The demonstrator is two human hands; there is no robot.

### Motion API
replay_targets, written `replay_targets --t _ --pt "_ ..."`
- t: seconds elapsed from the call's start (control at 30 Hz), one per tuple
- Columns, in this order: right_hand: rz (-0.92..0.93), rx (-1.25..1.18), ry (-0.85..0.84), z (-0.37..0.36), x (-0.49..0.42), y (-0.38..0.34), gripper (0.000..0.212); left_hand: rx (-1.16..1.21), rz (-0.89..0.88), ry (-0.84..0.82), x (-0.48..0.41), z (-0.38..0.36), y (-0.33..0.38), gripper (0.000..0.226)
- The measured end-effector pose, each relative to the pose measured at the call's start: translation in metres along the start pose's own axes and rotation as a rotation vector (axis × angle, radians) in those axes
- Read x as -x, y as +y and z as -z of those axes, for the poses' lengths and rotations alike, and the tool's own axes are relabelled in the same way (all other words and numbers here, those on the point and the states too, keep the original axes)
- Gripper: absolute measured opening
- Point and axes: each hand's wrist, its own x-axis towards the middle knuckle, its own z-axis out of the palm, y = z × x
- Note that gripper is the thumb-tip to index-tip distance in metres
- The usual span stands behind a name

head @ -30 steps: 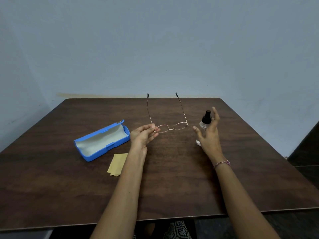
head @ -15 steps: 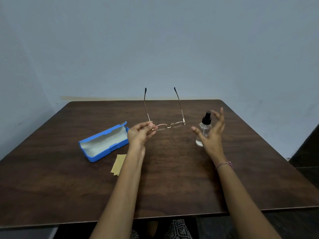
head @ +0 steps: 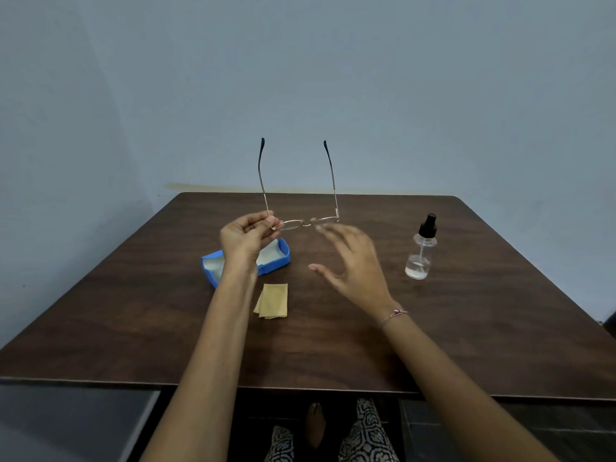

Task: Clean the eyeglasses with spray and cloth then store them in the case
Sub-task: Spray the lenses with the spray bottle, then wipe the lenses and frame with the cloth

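My left hand (head: 248, 240) pinches the thin gold-rimmed eyeglasses (head: 308, 222) by the left lens corner, holding them above the table with both temples pointing up and away. My right hand (head: 355, 265) hovers open and blurred just below and right of the glasses, holding nothing. The clear spray bottle (head: 420, 251) with a black nozzle stands upright on the table to the right, apart from my hand. The open blue case (head: 273, 261) lies behind my left wrist, partly hidden. A folded yellow cloth (head: 272, 300) lies flat in front of the case.
The dark wooden table (head: 466, 328) has its front edge near my body and its far edge close to a pale blue wall. My knees in patterned cloth and a bare foot show under the front edge.
My right hand left the spray bottle and swung left toward the glasses. My left hand lifted the glasses a little higher. The camera view shifted, so the case and cloth appear nearer the middle.
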Motion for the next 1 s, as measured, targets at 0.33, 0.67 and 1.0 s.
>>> replay_targets --t 0.33,0.67,1.0 --pt "0.040 -0.192 -0.574 -0.039 -0.021 -0.059 0.034 0.001 -0.061 0.048 0.000 0.024 0.015 0.009" --pt "-0.105 -0.218 -0.700 -0.052 -0.024 -0.066 0.035 -0.023 -0.066 0.052 -0.004 0.023 0.007 0.011" --pt "-0.364 -0.720 -0.626 -0.035 -0.026 -0.027 0.015 -0.038 -0.091 -0.018 -0.012 -0.001 -0.011 0.010"
